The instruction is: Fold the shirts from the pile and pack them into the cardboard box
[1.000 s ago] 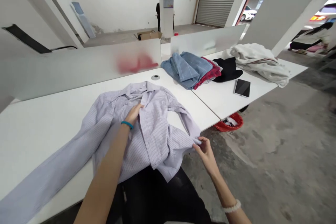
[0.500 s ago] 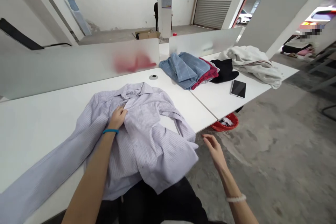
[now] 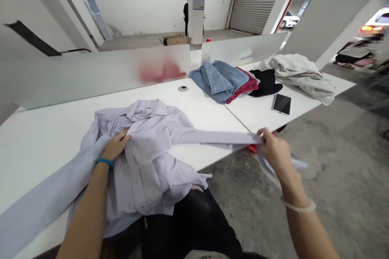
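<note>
Lying under left hand (image 3: 117, 145): shirt (image 3: 142, 170), sleeve (image 3: 215, 136) in right hand (image 3: 276, 151).

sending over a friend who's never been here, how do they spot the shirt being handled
Start at the long white table by the frosted dividers. On its left part lies the pale striped shirt, left hand at its front, right hand gripping a sleeve. Unlike the heaped clothes farther right, it lies spread out, collar showing.
</note>
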{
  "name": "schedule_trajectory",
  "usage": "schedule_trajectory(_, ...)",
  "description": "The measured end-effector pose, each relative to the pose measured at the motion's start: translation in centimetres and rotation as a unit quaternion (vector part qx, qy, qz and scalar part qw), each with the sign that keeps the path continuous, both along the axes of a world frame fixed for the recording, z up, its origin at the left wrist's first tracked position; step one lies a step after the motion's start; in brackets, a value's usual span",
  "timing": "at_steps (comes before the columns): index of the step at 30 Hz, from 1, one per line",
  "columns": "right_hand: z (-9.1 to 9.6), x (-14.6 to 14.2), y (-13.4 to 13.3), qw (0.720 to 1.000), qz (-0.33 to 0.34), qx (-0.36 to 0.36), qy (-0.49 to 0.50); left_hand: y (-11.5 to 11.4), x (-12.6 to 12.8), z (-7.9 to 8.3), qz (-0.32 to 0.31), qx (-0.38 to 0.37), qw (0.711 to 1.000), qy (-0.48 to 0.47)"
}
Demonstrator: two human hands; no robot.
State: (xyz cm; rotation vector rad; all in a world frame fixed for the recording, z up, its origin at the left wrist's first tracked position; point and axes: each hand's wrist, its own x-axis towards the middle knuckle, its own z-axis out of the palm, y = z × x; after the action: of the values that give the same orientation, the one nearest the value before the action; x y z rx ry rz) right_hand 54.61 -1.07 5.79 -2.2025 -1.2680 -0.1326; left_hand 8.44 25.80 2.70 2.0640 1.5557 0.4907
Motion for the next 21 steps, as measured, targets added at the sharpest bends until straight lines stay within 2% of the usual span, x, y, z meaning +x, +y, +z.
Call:
schedule_trajectory(2,1.2,1.6,1.1,0.986,-0.057,0.074,-0.135,-0.3,0.2,0.1,-0.013,0.007,1.000,-0.003)
schedule_trajectory(3,1.5,2.0,1.6,0.976,-0.061,0.104,-0.179,-0.4,0.3,0.0,-0.021,0.012,1.000,-0.003)
schedule_trajectory(4,1.5,2.2,2.0,0.970,-0.050,0.113,-0.210,-0.4,0.4,0.0,-0.027,0.015,1.000,0.001)
schedule_trajectory(6,0.8,2.0,2.2,0.969,-0.005,0.057,-0.239,-0.5,0.3,-0.1,-0.039,0.018,0.999,0.017)
schedule_trajectory(8,-0.4,1.7,1.6,0.972,0.069,-0.070,-0.215,-0.4,0.1,-0.1,-0.046,0.017,0.998,0.039)
schedule_trajectory(10,-1.5,1.7,0.8,0.957,0.170,-0.189,-0.137,-0.4,-0.1,-0.2,-0.049,0.020,0.997,0.058)
schedule_trajectory(11,-1.8,2.1,0.5,0.948,0.211,-0.221,-0.091,-0.4,0.0,-0.2,-0.049,0.024,0.996,0.066)
schedule_trajectory(13,-2.0,3.3,0.5,0.947,0.236,-0.218,-0.029,-0.5,0.2,-0.2,-0.044,0.037,0.995,0.086)
schedule_trajectory(16,-2.0,6.1,2.5,0.980,0.151,-0.118,-0.050,-0.9,0.7,-0.1,-0.029,0.050,0.992,0.114)
schedule_trajectory(18,-2.3,8.2,4.5,0.987,0.115,-0.077,-0.086,-1.0,0.6,0.0,-0.013,0.043,0.990,0.134)
schedule_trajectory(21,-3.3,10.7,6.9,0.976,0.161,-0.124,-0.073,-0.8,-0.7,-0.2,0.044,0.044,0.985,0.158)
